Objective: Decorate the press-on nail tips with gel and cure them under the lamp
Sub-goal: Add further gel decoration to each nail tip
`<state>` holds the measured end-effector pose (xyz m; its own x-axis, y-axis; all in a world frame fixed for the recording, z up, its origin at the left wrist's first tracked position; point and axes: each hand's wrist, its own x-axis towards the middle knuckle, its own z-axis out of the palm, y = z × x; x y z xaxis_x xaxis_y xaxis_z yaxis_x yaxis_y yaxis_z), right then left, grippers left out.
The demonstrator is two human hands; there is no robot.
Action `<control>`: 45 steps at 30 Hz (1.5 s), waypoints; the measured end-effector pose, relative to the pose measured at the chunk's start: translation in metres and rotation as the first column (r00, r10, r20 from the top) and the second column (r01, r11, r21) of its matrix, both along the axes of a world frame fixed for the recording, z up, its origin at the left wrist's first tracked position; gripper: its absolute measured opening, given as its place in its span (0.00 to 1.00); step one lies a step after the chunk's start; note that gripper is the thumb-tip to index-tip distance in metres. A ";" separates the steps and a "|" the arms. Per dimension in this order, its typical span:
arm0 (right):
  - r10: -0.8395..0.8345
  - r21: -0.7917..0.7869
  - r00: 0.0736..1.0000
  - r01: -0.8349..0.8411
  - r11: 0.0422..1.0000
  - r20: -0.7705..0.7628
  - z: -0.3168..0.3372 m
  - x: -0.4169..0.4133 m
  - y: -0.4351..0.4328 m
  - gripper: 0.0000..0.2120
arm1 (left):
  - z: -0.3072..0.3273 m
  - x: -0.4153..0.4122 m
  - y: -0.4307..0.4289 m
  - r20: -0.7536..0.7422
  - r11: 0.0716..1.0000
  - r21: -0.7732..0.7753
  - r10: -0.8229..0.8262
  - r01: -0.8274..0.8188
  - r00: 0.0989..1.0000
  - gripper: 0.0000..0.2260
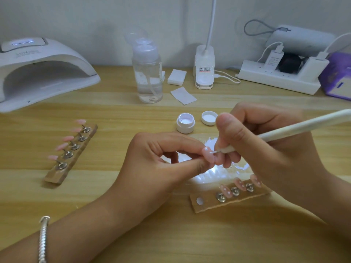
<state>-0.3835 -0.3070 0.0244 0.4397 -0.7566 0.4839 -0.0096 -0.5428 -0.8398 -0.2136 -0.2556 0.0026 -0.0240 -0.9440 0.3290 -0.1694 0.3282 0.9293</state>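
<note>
You're mid-dotting here. Your left hand [161, 164] is pinching a pink nail tip [206, 153] between thumb and curled fingers, over the shiny palette sheet [214, 173]. Your right hand [266, 149] is gripping the white dotting tool [296, 128] pen-style, its point right at the tip beside one white dot. I'm guessing more dots are coming, to match the tips on the near strip [209, 203]. So you're probably needing a steady wrist, maybe a reload from the open gel pot [185, 126]. Curing under the lamp [43, 73] isn't done yet.
</note>
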 end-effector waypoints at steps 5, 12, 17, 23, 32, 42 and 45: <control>0.012 -0.001 1.000 -0.012 1.000 -0.001 0.000 0.001 -0.001 0.16 | 0.000 0.000 0.000 0.009 1.000 0.005 0.005 -0.005 1.000 0.01; 0.008 -0.008 1.000 -0.008 1.000 -0.010 -0.001 0.001 -0.001 0.17 | 0.000 0.000 0.000 0.017 1.000 0.001 0.004 -0.004 1.000 0.04; 0.005 -0.009 1.000 -0.005 1.000 -0.004 -0.001 0.002 -0.002 0.16 | 0.000 0.000 0.000 0.009 1.000 0.004 0.007 -0.007 1.000 0.04; 0.008 -0.005 1.000 -0.008 1.000 -0.009 -0.001 0.001 -0.001 0.16 | 0.000 0.000 0.000 0.015 1.000 -0.002 0.004 -0.004 1.000 0.04; 0.017 -0.008 1.000 -0.017 1.000 -0.013 -0.002 0.000 -0.002 0.17 | 0.000 0.000 0.000 0.027 1.000 -0.011 0.000 0.001 1.000 0.05; 0.028 -0.006 1.000 -0.028 1.000 -0.010 -0.002 -0.001 -0.003 0.17 | -0.001 0.000 0.000 0.032 1.000 -0.025 -0.012 0.013 0.999 0.05; 0.044 0.048 0.998 -0.046 0.998 0.048 -0.001 -0.001 -0.003 0.16 | -0.002 0.000 0.000 0.031 1.000 -0.021 -0.002 0.003 1.000 0.05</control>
